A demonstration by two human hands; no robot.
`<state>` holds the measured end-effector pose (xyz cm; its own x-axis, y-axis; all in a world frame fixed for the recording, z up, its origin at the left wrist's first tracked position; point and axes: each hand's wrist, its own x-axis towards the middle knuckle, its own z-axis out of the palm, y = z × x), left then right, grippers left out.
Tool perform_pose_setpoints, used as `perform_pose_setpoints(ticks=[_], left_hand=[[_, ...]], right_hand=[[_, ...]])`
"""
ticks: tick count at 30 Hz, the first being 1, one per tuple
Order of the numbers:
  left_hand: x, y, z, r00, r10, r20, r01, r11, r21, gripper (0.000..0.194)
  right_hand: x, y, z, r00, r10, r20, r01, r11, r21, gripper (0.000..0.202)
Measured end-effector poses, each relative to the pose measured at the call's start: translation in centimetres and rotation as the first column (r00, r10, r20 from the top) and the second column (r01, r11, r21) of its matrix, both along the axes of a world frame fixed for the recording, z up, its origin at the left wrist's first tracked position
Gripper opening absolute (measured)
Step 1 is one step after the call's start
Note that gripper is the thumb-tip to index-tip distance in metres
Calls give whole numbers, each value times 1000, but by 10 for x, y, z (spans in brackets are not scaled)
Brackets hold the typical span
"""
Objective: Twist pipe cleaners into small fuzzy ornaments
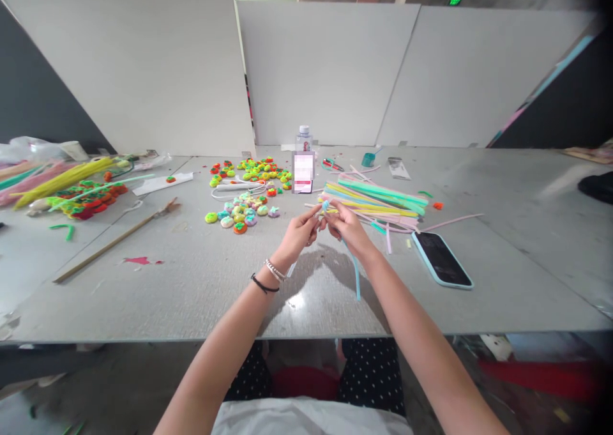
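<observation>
A light blue pipe cleaner is between my two hands, its upper end curled into a small coil at my fingertips and its tail hanging down toward the table. My left hand pinches at the coil from the left, fingers closed. From the right, my right hand grips the same pipe cleaner, thumb and fingers bent round it. Just behind my hands lies a pile of pastel pipe cleaners in green, yellow and pink. To the left of my hands sit several small coiled pieces in mixed colours.
A phone lies at the right; another phone stands against a bottle. A wooden stick and bundles of coloured pipe cleaners lie at the left. White partition panels close off the table's back.
</observation>
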<state>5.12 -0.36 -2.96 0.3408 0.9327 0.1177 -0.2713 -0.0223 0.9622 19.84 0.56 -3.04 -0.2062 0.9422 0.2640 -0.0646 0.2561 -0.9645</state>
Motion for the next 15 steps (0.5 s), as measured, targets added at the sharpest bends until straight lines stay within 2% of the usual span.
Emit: perform_pose_setpoints(ticks=[3,6,10,15], left_hand=[[-3,-2,7,992,-106,72,110,993,-46,54],[-6,-3,13,974,-183,131,196,977,-89,41],[-10,-2,18,954,-235,189,267,949,-168,22],[-14,1,19,932,-261,251,316,925,-212,16]], right_hand=[[0,-1,0,1000,28,11,-28,1000,6,49],[-2,-3,2,999,34,30,-35,999,17,45],[-2,-5,5,999,34,34,-35,999,36,43],[2,-4,7,997,40,59,-43,997,57,32]])
